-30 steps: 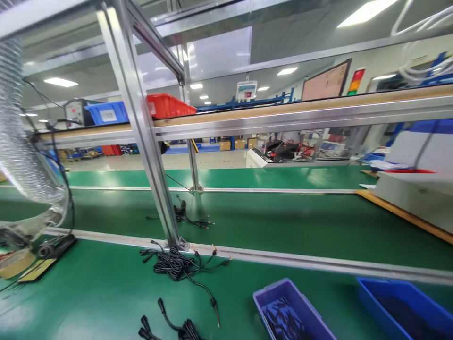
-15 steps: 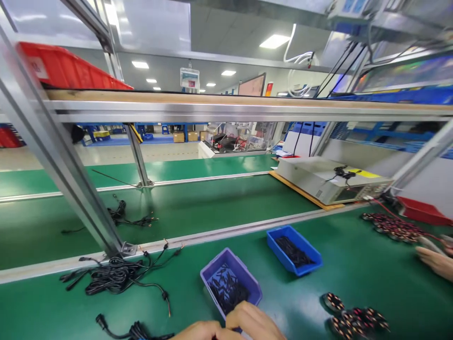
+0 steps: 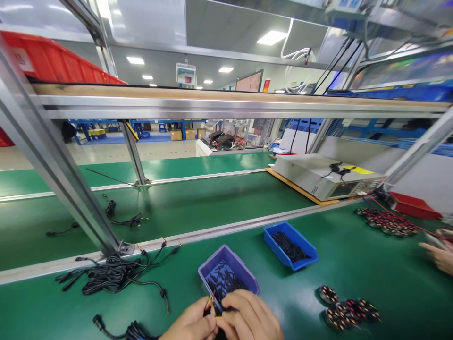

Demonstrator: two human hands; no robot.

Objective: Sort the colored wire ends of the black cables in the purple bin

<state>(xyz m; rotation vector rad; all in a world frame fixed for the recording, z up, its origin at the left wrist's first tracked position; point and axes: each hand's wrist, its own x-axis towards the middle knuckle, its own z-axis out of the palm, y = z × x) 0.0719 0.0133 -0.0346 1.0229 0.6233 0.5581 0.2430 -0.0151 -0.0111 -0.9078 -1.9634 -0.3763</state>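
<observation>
At the bottom centre, my left hand (image 3: 193, 323) is closed on a black cable whose thin yellow and red wires (image 3: 209, 303) stick up by the thumb. Close against it is my right hand (image 3: 253, 314), fingers curled and pinched; a bit of yellow shows between the two hands, but what the right fingers hold is hidden. Just beyond them sits a purple bin (image 3: 253, 278) with many short black pieces (image 3: 224, 279). A blue bin (image 3: 309, 260) of black tube-like pieces (image 3: 288, 246) stands farther right.
Black cables (image 3: 113, 276) lie bundled at left, with another coiled cable (image 3: 132, 330) nearer. Round coil parts (image 3: 348, 311) sit at right, more (image 3: 385, 222) beyond. Another person's hand (image 3: 440, 257) is at the right edge. A metal post (image 3: 81, 189) and grey instrument (image 3: 300, 174) stand behind.
Both hands have come up farther into view, and the coloured wires now show at my left thumb. The view has shifted slightly. The other person's hand at right has moved a little.
</observation>
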